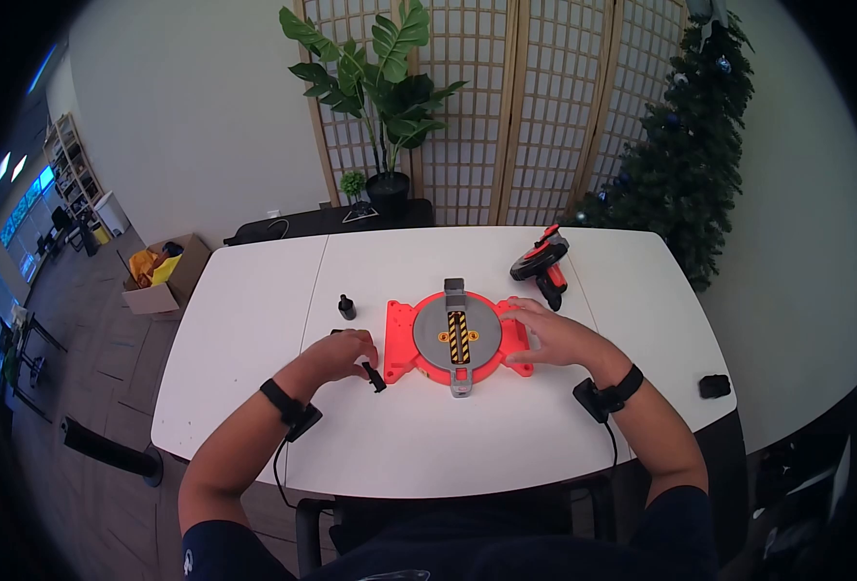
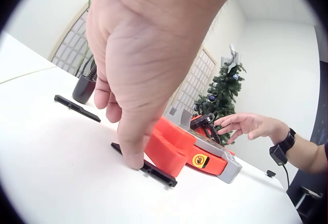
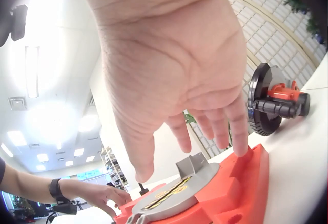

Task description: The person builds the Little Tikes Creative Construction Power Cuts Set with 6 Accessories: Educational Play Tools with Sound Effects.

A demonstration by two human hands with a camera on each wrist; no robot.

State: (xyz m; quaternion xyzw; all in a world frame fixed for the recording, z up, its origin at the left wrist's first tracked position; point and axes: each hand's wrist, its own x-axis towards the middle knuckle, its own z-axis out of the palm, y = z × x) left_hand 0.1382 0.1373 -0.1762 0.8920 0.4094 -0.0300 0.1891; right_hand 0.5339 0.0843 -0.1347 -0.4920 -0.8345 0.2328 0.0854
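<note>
A red-orange toy base (image 1: 401,339) with a round grey lid (image 1: 431,324) and a black-and-yellow striped strip lies on the table in front of me. To its left, my left hand (image 1: 334,355) reaches down with its thumb straight against a slim black bar (image 2: 159,175). Another black bar (image 2: 77,108) lies beyond that hand's fingers, mostly hidden by the hand in the head view. My right hand (image 1: 554,339) spreads over the right side of the base, palm down, one fingertip right at its red edge, holding nothing.
A small black bottle-shaped piece (image 1: 347,308) stands behind my left hand. At the back right sits a black, red and grey wheeled toy (image 1: 542,263). A dark object (image 1: 714,386) lies by the table's right edge. A potted plant (image 1: 387,184) stands behind the table.
</note>
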